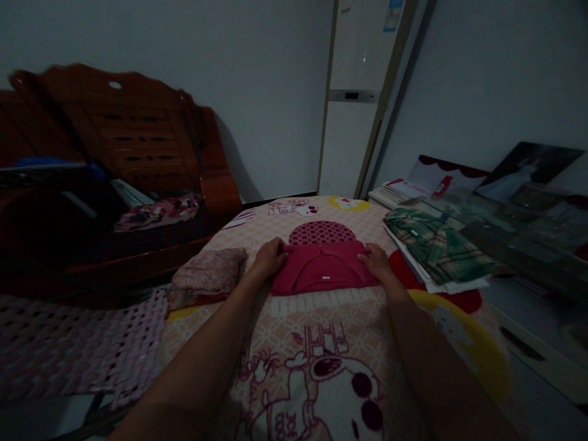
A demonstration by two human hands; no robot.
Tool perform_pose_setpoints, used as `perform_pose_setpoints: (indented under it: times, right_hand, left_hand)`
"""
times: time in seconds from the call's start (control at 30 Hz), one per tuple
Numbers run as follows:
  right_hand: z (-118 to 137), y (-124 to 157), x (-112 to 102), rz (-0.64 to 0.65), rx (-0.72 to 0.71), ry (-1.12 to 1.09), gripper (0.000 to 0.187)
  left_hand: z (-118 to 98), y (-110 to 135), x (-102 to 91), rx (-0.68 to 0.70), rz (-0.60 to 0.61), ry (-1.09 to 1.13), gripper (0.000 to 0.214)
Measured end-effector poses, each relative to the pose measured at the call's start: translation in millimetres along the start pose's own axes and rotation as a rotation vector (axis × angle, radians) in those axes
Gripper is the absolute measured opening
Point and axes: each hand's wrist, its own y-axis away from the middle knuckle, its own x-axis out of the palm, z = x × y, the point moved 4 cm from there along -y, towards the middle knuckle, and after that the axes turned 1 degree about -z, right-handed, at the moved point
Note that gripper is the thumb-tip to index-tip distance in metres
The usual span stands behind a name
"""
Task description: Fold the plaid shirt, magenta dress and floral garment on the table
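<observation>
A folded pink-red shirt [340, 256] lies flat on a patterned blanket [321, 324], its neckline and small white label facing me. My left hand [270, 257] pinches the shirt's far left corner. At the far right corner, my right hand [375, 260] grips the fabric with curled fingers. Left of my left forearm sits a folded pale, speckled cloth [209, 272]. A green plaid garment [432, 245], folded, rests to the right of my right hand on flat, pale sheets.
A carved wooden bench [124, 128] with clothes on its seat stands at the left. Below it is a woven pink chair [82, 343]. A tall white cabinet-like unit [351, 141] stands at the back. On the right, a glass-topped surface [487, 226] holds papers and a framed picture [528, 168].
</observation>
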Motion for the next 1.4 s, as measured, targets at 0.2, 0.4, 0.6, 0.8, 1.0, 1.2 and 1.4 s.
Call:
perform_pose_setpoints:
  times: [0.2, 0.4, 0.6, 0.8, 1.0, 1.2, 1.4]
  right_hand:
    - [7.7, 4.1, -6.6, -0.011, 0.011, -0.253, 0.012]
    - [18.1, 10.0, -15.1, -0.041, 0.002, -0.347, 0.019]
    - [20.8, 9.5, -16.9, -0.092, 0.044, -0.418, 0.021]
    - [17.7, 10.1, -18.5, -0.145, 0.116, -0.441, 0.025]
    - [13.2, 9.6, -19.1, -0.151, 0.217, -0.551, 0.037]
    - [13.1, 5.9, -25.8, 0.003, 0.358, -0.238, 0.025]
    - [21.5, 7.6, -29.3, 0.154, 0.332, -0.114, 0.02]
  left_hand:
    - [-0.1, 1.1, -3.5, -0.14, 0.007, 0.004, 0.041]
    - [2.5, -1.5, -4.7, -0.201, 0.065, -0.046, 0.027]
    - [6.7, -0.3, -7.1, -0.206, 0.024, 0.099, 0.023]
    - [10.8, -1.3, -3.7, -0.249, -0.025, 0.266, 0.022]
    - [14.8, 3.0, 7.5, -0.422, 0.08, 0.628, 0.027]
    - [20.4, 3.2, 9.4, -0.485, 0.122, 0.693, 0.036]
    - [23.1, 4.1, 5.4, -0.449, 0.194, 0.696, 0.035]
